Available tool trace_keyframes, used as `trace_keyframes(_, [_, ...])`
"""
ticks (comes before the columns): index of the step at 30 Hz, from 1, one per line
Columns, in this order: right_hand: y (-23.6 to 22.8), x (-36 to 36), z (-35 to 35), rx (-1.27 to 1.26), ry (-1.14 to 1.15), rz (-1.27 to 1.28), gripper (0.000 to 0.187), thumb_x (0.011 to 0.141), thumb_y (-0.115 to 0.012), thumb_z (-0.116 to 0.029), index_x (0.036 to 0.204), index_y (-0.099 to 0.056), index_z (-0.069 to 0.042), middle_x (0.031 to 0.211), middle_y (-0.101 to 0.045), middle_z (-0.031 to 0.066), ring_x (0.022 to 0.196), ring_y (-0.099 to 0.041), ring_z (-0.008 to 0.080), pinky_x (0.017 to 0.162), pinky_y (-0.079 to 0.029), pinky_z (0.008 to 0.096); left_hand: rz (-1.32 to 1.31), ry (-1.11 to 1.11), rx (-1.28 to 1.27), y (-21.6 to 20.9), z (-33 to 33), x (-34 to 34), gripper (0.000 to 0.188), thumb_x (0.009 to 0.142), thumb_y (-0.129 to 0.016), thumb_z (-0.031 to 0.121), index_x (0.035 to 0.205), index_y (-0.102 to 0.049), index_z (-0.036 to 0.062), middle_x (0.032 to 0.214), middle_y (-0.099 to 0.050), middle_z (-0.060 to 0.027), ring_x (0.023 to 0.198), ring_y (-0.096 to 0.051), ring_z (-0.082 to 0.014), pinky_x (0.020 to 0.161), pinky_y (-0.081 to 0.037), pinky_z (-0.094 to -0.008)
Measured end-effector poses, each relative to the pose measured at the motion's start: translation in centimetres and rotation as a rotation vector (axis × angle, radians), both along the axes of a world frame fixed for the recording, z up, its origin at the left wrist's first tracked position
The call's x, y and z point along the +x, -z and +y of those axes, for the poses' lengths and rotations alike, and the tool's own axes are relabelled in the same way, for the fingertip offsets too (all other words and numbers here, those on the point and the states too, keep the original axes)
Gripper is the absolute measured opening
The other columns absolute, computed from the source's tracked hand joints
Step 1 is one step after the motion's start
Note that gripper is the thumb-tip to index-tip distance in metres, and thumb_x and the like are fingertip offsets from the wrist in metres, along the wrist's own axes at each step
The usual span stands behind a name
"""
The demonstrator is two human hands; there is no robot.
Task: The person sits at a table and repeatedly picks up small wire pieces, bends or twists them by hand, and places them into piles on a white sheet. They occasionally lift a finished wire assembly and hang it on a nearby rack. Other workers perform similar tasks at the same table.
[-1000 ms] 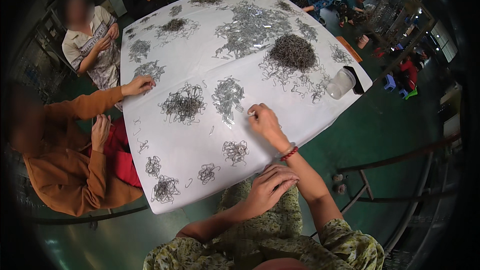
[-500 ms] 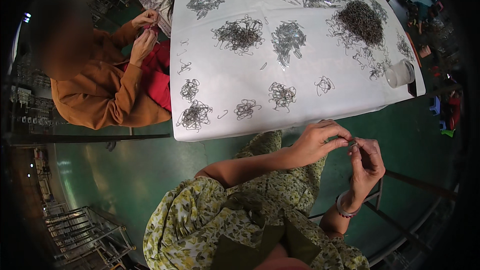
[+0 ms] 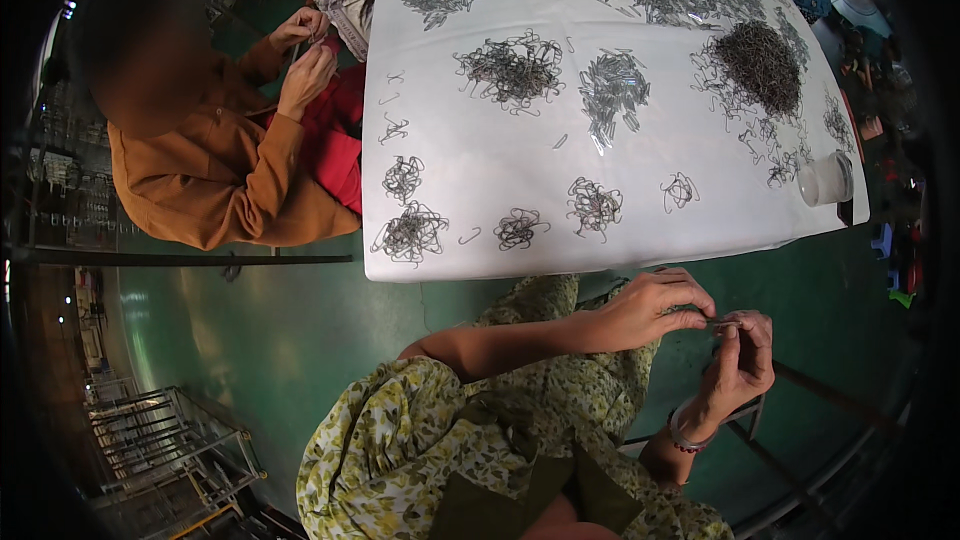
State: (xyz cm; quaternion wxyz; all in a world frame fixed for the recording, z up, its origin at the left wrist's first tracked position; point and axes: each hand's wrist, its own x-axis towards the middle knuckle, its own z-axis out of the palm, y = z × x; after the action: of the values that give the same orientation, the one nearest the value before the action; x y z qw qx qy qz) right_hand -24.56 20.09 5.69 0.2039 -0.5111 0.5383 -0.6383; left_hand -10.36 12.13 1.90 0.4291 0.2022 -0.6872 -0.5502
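Note:
Beyond the front edge of the white-covered table (image 3: pixel 480 155), my two hands meet at the fingertips over my lap. My left hand (image 3: pixel 648 310) pinches one end of a small thin metal piece (image 3: pixel 722 322). The other end is between the thumb and fingers of my right hand (image 3: pixel 740 358), whose wrist wears a bracelet. Fingers cover most of the piece, so its full shape is hidden. Nearest on the table are small heaps of bent wire hooks (image 3: pixel 595 207), with a looser few hooks (image 3: pixel 680 192) to their right.
Farther back lie a heap of clear strips (image 3: pixel 614 95), a tangle of hooks (image 3: pixel 512 70) and a dense dark hook pile (image 3: pixel 760 68). A clear round tub (image 3: pixel 826 180) stands at the right edge. At the left sits a co-worker in a brown top (image 3: pixel 220 180). Metal racks (image 3: pixel 180 440) stand lower left.
The table and its heaps have shifted rightward in view. Both my hands have dropped slightly, still together, and more of the thin piece shows between the fingertips.

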Motion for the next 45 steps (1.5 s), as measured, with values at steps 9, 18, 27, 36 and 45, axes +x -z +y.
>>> trace_keyframes(9, [-0.7, 0.7, -0.9, 0.054, -0.053, 0.012, 0.016, 0.079, -0.056, 0.012, 0.093, -0.061, 0.007, 0.088, -0.058, 0.0138, 0.077, -0.05, 0.0178, 0.062, -0.042, 0.0257, -0.915, -0.66, -0.426, 6.0, -18.7, 15.9, 0.011, 0.082, -0.064, 0.011, 0.091, -0.07, 0.0075, 0.088, -0.062, -0.0111, 0.09, -0.056, -0.0292, 0.074, -0.049, -0.04])
trace_keyframes(18, [-1.4, 0.8, -1.2, 0.07, -0.053, -0.028, 0.012, 0.081, -0.058, 0.011, 0.092, -0.061, 0.006, 0.089, -0.057, 0.0106, 0.073, -0.048, 0.0126, 0.061, -0.039, 0.0223, -1.163, -0.514, -0.669, 8.8, -20.1, 18.0, 0.012, 0.086, -0.057, 0.014, 0.094, -0.061, 0.0061, 0.098, -0.055, -0.0109, 0.098, -0.052, -0.0282, 0.079, -0.049, -0.0388])
trace_keyframes(27, [-1.5, 0.5, 0.4, 0.081, -0.026, -0.003, 0.013, 0.082, -0.057, 0.011, 0.093, -0.062, 0.007, 0.092, -0.058, 0.0097, 0.073, -0.047, 0.0106, 0.064, -0.04, 0.0215, -0.444, -0.621, 0.036, 5.8, -18.4, 14.2, 0.017, 0.092, -0.056, 0.012, 0.102, -0.06, -0.0001, 0.089, -0.062, -0.0128, 0.081, -0.062, -0.0194, 0.07, -0.052, -0.0325])
trace_keyframes(36, [0.5, 0.4, 1.9, 0.155, 0.025, -0.026, 0.017, 0.083, -0.059, 0.011, 0.099, -0.064, 0.008, 0.092, -0.06, 0.0092, 0.082, -0.054, 0.0127, 0.074, -0.045, 0.0237, 0.088, 0.224, 0.511, -2.7, -2.7, 3.5, 0.014, 0.092, -0.061, 0.011, 0.098, -0.061, -0.0013, 0.095, -0.063, -0.0063, 0.082, -0.062, -0.0135, 0.076, -0.052, -0.0283])
trace_keyframes(45, [1.3, 1.3, 1.9, 0.017, 0.104, -0.212, 0.019, 0.082, -0.06, 0.013, 0.1, -0.064, 0.007, 0.09, -0.059, 0.0081, 0.081, -0.054, 0.0128, 0.072, -0.046, 0.0244, -0.049, -0.031, -0.192, -4.0, 1.9, 0.6, 0.011, 0.086, -0.064, 0.008, 0.093, -0.06, 0.0008, 0.106, -0.056, -0.009, 0.098, -0.056, -0.0232, 0.082, -0.047, -0.0339])
